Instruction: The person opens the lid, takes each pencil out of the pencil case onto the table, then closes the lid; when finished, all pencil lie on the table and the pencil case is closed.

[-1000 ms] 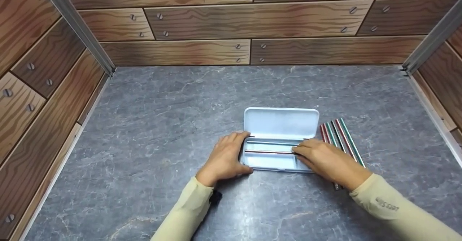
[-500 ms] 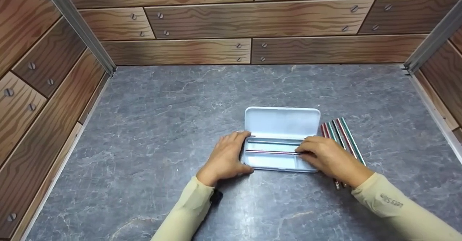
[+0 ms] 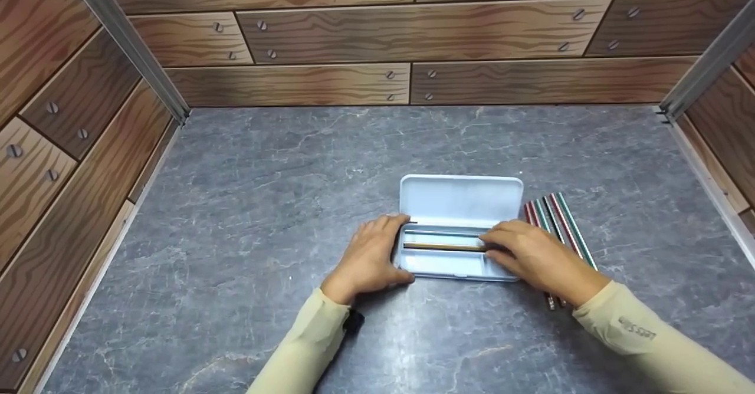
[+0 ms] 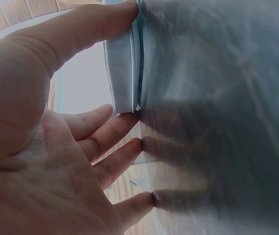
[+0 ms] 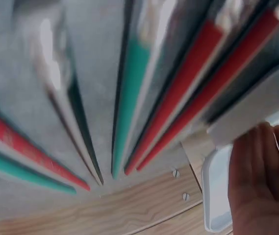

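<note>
A pale blue pencil case (image 3: pixel 460 199) lies with its lid raised, right of the middle. My left hand (image 3: pixel 368 255) grips the case's left end, thumb at the front edge and fingers at the back corner. In the left wrist view, the fingertips (image 4: pixel 129 117) touch the case corner and the tabletop. A slim yellow-and-black pencil (image 3: pixel 439 246) lies lengthwise within the case. My right hand (image 3: pixel 534 258) pinches its right end between thumb and fingers, which hide that end. Behind it runs a silvery line; whether that is another pencil is unclear.
Several red, green and dark striped pencils (image 3: pixel 557 223) lie side by side right of the case, partly under my right hand. The grey marbled tabletop (image 3: pixel 283 193) stretches left and back to wood-patterned walls (image 3: pixel 330 34).
The pencil in the case shows a yellow and black side instead of a reddish one. My right fingers have shifted slightly around its end; the left hand has stayed put.
</note>
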The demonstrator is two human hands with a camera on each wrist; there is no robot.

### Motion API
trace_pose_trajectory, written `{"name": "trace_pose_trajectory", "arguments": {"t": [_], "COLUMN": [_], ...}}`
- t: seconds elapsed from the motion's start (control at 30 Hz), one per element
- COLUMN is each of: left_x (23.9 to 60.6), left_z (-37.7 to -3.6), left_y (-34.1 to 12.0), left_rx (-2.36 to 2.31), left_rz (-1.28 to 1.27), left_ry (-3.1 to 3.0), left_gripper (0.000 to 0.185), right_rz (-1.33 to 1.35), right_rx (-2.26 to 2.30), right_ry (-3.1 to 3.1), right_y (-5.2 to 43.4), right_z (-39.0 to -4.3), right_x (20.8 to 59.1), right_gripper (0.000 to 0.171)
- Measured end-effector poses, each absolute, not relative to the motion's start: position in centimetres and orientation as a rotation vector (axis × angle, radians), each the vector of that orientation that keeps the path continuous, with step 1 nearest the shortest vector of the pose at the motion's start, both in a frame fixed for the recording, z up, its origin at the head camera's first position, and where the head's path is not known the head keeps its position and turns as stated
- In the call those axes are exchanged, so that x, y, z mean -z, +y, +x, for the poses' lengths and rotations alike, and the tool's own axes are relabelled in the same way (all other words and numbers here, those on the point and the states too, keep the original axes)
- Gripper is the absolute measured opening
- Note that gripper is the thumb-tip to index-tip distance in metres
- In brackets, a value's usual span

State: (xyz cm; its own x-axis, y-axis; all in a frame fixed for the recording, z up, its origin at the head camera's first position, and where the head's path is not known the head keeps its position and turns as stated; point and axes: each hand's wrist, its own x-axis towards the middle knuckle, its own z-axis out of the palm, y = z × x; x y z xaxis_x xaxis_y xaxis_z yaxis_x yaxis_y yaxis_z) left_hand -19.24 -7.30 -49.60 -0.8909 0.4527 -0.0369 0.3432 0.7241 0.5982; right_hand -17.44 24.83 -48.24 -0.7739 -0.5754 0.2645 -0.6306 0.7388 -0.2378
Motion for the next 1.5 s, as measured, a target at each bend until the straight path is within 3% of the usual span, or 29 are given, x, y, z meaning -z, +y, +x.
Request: {"name": "trace_pose_trajectory", "arguments": {"t": [0.47, 0.73, 1.5], "left_x": [49.5, 49.5, 49.6], "left_z": [-19.3, -19.3, -19.2], "left_y": [-7.4, -7.4, -7.3], "left_rx": [-0.886, -0.888, -0.894], "left_rz": [0.648, 0.656, 0.656], "left_ry": [2.752, 2.758, 2.749], "left_gripper": [0.105, 0.104, 0.103], "right_rz": [1.049, 0.985, 0.359], "right_rx": [-0.660, -0.759, -1.129], "right_ry": [-2.795, -2.646, -2.685], "right_y": [24.8, 25.3, 31.6], "right_z": [-18.4, -17.8, -15.6], "right_x": [48.4, 48.3, 46.7], "right_gripper": [0.015, 0.019, 0.023]}}
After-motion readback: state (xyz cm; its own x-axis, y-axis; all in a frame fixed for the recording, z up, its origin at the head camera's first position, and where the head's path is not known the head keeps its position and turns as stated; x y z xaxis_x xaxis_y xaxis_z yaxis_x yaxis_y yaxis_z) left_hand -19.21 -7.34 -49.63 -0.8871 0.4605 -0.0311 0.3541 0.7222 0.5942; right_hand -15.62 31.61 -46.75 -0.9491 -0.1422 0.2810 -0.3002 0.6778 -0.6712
